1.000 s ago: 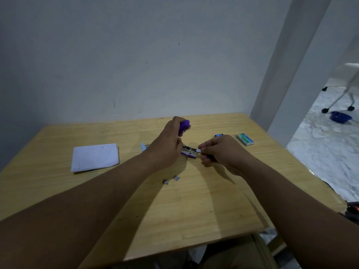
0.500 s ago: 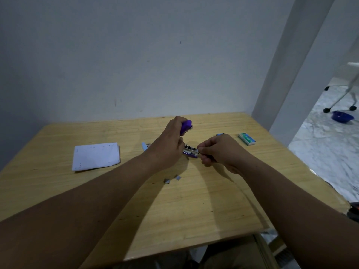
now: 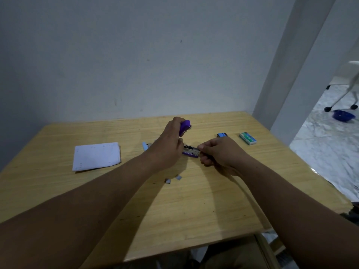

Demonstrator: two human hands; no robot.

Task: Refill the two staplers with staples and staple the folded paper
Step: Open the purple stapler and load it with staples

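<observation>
A purple stapler (image 3: pixel 189 150) lies opened in the middle of the wooden table (image 3: pixel 194 206). My left hand (image 3: pixel 168 146) grips its raised purple top (image 3: pixel 184 126). My right hand (image 3: pixel 219 154) pinches at the front end of its metal staple channel; whatever is between the fingertips is too small to make out. A light blue stapler (image 3: pixel 145 146) lies just behind my left wrist, mostly hidden. The folded white paper (image 3: pixel 96 156) rests flat at the left. A green staple box (image 3: pixel 247 138) and a blue staple box (image 3: pixel 222 135) sit at the right.
Two small grey scraps (image 3: pixel 172 179) lie on the table in front of my hands. A wall closes off the table's far edge, and a pillar stands at the right rear corner. A blue bowl (image 3: pixel 343 115) sits on the marble floor beyond.
My hands stay on the purple stapler almost unmoved; the right hand has shifted slightly at the channel's front end. The view has drifted a little.
</observation>
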